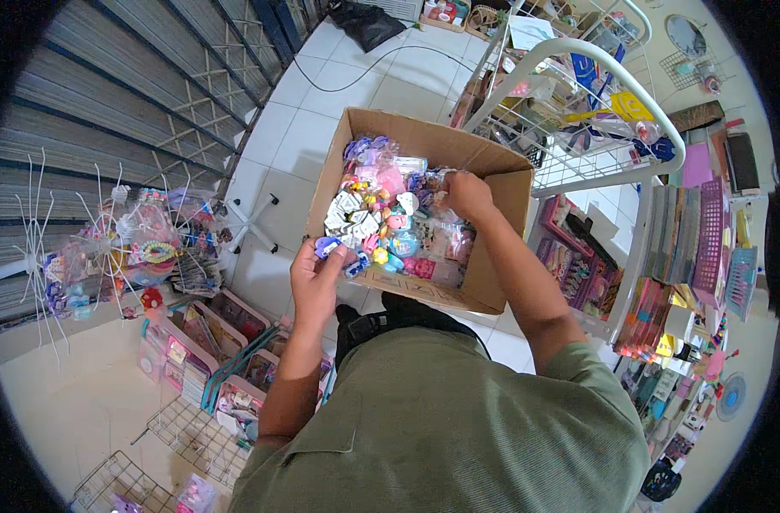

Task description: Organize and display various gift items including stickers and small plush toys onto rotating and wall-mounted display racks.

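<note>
A cardboard box (416, 297) sits in front of me, its flaps up, filled with small colourful trinkets, many in clear plastic packets. My left hand (316, 278) is closed at its near left corner, thumb and fingers pinching a small purple-and-white trinket (327, 247). Whether these fingers also grip the cardboard, I cannot tell. Over the right half of the contents, my right hand (469, 198) reaches in with fingers curled down; what they hold is hidden. White-and-black pieces (352, 220) and a round light-blue item (402, 244) lie among the trinkets between my hands.
A white wire rack (570, 181) loaded with goods stands at the right. Wire display stands (108, 235) with hanging packets are at the left, before a metal shutter (108, 103). Bins of goods (210, 329) sit lower left. A black bag (366, 27) lies on the tiles.
</note>
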Available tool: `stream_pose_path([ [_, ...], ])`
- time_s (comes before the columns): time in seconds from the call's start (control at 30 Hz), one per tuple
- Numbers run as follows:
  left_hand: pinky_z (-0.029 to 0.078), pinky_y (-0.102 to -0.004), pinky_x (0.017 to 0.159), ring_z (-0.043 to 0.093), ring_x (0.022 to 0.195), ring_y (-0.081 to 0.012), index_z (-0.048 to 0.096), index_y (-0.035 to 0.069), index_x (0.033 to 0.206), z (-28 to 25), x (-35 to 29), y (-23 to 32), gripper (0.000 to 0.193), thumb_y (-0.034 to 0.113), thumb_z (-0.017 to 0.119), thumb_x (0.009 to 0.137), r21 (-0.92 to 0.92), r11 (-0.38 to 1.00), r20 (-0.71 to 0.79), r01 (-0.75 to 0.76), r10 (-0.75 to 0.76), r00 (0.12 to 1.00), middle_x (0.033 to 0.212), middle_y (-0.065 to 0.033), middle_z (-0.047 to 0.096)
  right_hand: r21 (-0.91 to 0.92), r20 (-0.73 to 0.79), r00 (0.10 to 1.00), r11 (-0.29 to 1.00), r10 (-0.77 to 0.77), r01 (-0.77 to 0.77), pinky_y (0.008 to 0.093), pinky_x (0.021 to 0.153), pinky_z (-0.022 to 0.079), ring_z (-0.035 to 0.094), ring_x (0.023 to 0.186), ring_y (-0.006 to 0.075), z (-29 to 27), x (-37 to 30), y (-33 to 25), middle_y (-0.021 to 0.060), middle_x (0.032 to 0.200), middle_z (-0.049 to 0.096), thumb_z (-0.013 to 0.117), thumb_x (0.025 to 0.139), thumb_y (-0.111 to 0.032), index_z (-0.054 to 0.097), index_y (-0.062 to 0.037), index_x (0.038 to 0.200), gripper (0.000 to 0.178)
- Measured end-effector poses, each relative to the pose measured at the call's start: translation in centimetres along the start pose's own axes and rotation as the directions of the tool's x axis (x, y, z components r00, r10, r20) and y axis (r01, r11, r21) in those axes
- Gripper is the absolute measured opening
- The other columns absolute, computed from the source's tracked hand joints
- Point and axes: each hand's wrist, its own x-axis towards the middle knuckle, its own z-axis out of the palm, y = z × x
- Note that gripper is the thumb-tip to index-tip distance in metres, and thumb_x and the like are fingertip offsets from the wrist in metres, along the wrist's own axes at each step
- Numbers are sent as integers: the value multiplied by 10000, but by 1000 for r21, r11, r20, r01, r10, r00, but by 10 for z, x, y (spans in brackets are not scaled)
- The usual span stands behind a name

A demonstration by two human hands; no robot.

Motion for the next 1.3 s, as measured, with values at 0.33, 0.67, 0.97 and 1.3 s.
stream_pose_path([
  [0.33,566,-289,796,696,860,-131,602,6,1069,-3,0,3,90,48,607,990,-103,993,-39,50,-54,998,964,-67,709,656,168,971,755,-170,19,349,752,557,683,842,196,17,-22,45,125,941,741,747,799,-109,727,-2,1028,254],
  [0.67,567,-294,780,712,879,-157,637,-1,1145,-1,1,0,176,65,623,982,17,999,26,50,-50,998,1010,-89,729,915,389,904,194,-181,-355,233,663,477,569,752,52,-6,-56,-3,-32,895,641,694,921,-86,688,-89,1151,230],
  [0.97,558,-269,770,686,884,-116,635,-25,1172,-16,-14,33,216,44,654,968,9,996,-76,-89,89,993,1004,-80,725,977,211,862,72,-461,-200,258,801,531,646,875,88,-62,-73,-75,24,984,707,676,904,5,704,-6,1136,234],
  [1.3,551,-256,763,694,913,-117,574,-11,1133,-103,-62,61,223,3,681,937,2,967,-245,-253,246,938,1027,-93,728,859,-78,768,348,-636,376,262,792,497,612,886,121,-63,-103,-200,45,1028,687,530,870,146,705,1,1186,389],
])
